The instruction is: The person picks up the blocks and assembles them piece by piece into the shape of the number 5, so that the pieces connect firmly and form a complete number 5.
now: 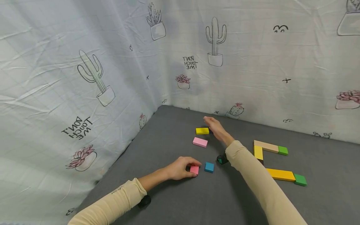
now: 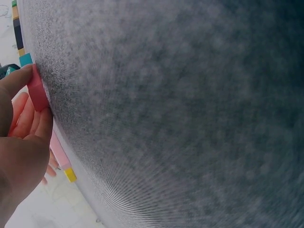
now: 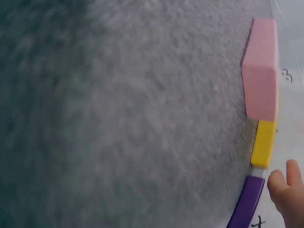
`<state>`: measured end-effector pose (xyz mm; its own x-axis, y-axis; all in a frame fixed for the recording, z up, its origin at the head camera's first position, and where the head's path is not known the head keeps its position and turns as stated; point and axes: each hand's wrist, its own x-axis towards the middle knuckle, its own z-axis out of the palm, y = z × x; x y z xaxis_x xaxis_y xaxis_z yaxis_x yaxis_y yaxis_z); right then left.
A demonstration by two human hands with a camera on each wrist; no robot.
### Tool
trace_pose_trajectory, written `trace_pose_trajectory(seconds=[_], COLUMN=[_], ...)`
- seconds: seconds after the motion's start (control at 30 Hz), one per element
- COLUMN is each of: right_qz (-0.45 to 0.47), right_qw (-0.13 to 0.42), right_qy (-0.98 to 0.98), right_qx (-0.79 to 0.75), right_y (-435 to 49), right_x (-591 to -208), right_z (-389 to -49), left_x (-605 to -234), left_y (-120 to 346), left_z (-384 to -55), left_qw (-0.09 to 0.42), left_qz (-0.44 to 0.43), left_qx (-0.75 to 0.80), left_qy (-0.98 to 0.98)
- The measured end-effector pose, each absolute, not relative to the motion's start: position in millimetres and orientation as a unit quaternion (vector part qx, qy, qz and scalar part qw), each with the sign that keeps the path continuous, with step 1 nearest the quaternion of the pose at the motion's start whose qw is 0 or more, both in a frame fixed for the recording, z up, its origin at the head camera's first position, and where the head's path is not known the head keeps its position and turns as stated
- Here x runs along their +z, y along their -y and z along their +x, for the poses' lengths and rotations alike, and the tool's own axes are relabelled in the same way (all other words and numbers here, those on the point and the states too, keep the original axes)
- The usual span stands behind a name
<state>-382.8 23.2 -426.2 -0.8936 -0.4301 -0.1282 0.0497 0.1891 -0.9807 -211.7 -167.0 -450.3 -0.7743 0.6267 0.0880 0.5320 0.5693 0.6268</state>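
My left hand (image 1: 180,168) pinches a coral-red block (image 1: 194,169) between thumb and fingers, low on the grey tabletop. In the left wrist view this block (image 2: 38,90) shows its side between the fingertips. A blue block (image 1: 209,167) lies just to its right. Farther back, my right hand (image 1: 217,128) reaches out with fingers extended, beside a yellow block (image 1: 202,131). A pink block (image 1: 200,142) lies nearer than the yellow one. In the right wrist view a purple block (image 3: 247,202) lies close to the fingers; the head view hides it behind my hand.
To the right, more blocks form an angular shape: a tan block (image 1: 267,146), a yellow block (image 1: 258,152), an orange block (image 1: 281,174) and green blocks (image 1: 300,179) at the ends. A cactus-print curtain (image 1: 253,62) borders the table at the back and left.
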Motion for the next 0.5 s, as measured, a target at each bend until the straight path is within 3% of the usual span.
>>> trace_pose_trajectory(seconds=[0.5], right_qz=[-0.148], right_qw=[0.167], right_qy=[-0.833], right_qx=[-0.506], right_y=[-8], right_x=[-425], right_z=[-377], left_x=[-449], left_y=[168], left_z=[-211], left_qw=[0.082], left_qz=[0.327], left_qx=[0.331], left_qy=[-0.881])
